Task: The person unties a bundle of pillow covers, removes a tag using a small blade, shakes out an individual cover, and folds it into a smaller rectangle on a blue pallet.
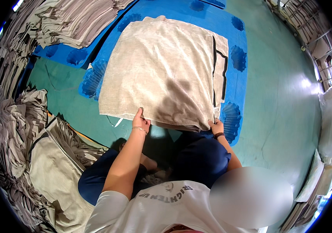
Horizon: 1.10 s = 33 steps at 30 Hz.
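Fabric cover stack (162, 70) lies on a plastic pallet (238, 58), which sits on the floor (282, 101). Left hand (140, 122) on the stack's near left edge, right hand (215, 126) at its near right corner. Second pallet of folded covers (72, 23) behind-left. Loose cover heaps (22, 128) left of the person. Shelving (313, 31) far right.

1. Head view: single fisheye camera, worn on the head, facing steeply down and forward.
2. Range: close above the left hand (140, 121) and right hand (216, 126) at the cloth's (162, 66) near edge.
3. Rim: straight edges bend.
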Available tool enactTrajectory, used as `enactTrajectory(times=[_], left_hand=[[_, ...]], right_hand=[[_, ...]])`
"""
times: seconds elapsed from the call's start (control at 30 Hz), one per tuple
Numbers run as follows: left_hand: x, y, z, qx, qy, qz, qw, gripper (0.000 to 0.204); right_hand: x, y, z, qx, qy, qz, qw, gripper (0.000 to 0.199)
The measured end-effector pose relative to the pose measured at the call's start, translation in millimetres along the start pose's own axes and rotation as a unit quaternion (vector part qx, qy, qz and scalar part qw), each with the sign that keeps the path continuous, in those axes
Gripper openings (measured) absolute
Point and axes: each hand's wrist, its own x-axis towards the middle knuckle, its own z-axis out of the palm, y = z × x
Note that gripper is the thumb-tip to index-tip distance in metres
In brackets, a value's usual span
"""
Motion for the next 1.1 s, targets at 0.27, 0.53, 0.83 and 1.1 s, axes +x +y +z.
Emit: enactTrajectory(times=[0.27, 0.53, 0.83, 1.1], left_hand=[[23, 20, -28, 0.054, 0.134, 0.092, 0.985, 0.019], [-10, 47, -56, 0.094, 0.246, 0.241, 0.934, 0.02], [-8, 51, 39, 0.668, -0.106, 0.538, 0.503, 0.057], [-5, 13, 47, 0.902, -0.06, 0.176, 0.389, 0.07]], right_hand=[[-15, -9, -2, -0.244, -0.133, -0.09, 0.956, 0.029], [-31, -50, -10, -0.406, -0.237, -0.111, 0.876, 0.031], [60, -195, 41, 0.006, -0.1, -0.328, 0.939, 0.019], [132, -258, 136, -0.223, -0.149, -0.303, 0.914, 0.028]])
